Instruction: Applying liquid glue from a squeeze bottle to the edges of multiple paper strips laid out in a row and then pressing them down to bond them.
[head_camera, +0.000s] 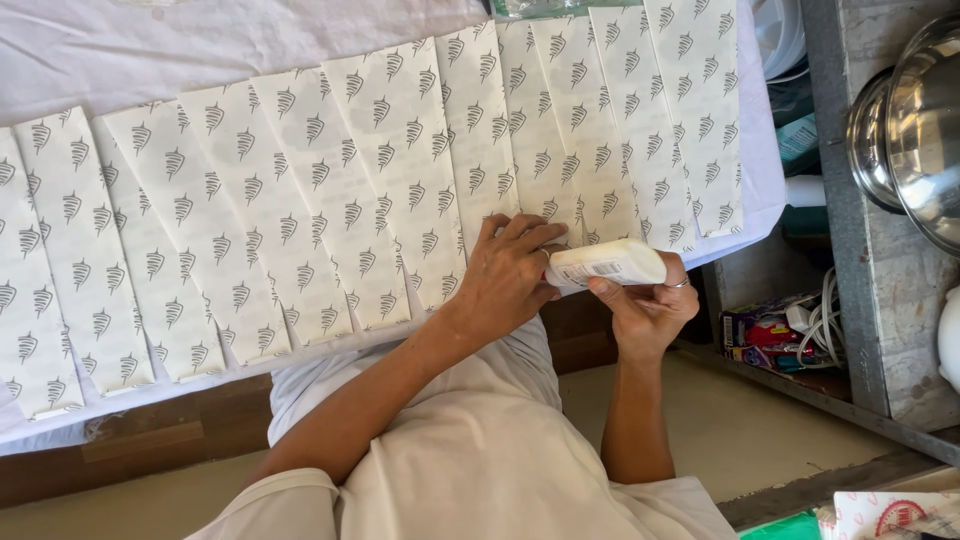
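Observation:
My right hand (650, 305) grips a white plastic glue bottle (608, 265), held sideways with its nozzle end pointing left. My left hand (510, 272) rests at that nozzle end, its fingers curled around the tip and lying on the lower edge of a paper sheet. Several long white paper sheets (330, 200) printed with a grey leaf-like pattern lie side by side, overlapping, across a table covered with a white cloth (200, 40). Both hands are at the table's near edge, below the right-hand sheets (640, 120).
To the right stands a grey shelf unit (880, 290) with shiny steel bowls (915, 130) on top. Lower in it lie colourful packets (762, 335) and white cables (815, 320). A white bottle (805, 190) sits beside the table's right end. The floor below is beige.

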